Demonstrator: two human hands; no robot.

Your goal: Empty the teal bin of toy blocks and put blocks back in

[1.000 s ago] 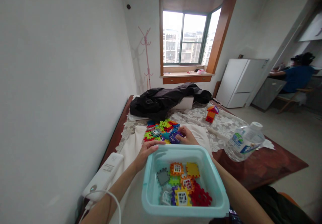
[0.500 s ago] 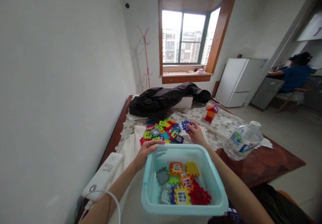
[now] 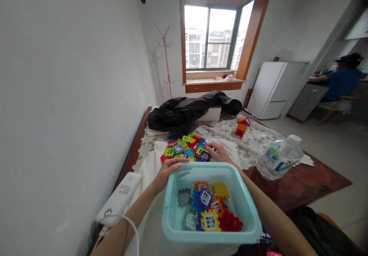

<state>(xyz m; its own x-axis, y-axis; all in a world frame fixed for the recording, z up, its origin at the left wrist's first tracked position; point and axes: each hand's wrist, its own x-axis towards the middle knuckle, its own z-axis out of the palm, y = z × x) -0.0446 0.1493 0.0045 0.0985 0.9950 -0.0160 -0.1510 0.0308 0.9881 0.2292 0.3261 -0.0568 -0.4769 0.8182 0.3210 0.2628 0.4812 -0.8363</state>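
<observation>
A light-blue plastic basin (image 3: 212, 237) stands before me with interlocking plastic building pieces inside, among them a purple window piece (image 3: 205, 197), a yellow window piece (image 3: 210, 220) and a red piece (image 3: 230, 220). My left hand (image 3: 169, 170) grips the basin's far left corner, fingers lying over the rim. Beyond the basin is a pile of colourful building pieces (image 3: 186, 148). At the pile's right edge, my right hand (image 3: 217, 152) reaches with fingers slightly bent and apart, no piece visible in them. Whether its fingertips touch a piece is unclear.
An assembled orange and red block shape (image 3: 242, 126) stands farther back. A large clear bottle (image 3: 278, 158) is at right. Dark cloth (image 3: 175, 116) lies over a white box (image 3: 212, 114). A white power bank-like device (image 3: 119, 198) with a cable sits left. A person (image 3: 343, 77) sits far right.
The blue and purple pieces my right hand held now lie in the basin, over the green piece. My right hand, now without them, is at the pile's right edge. My left hand stays on the rim.
</observation>
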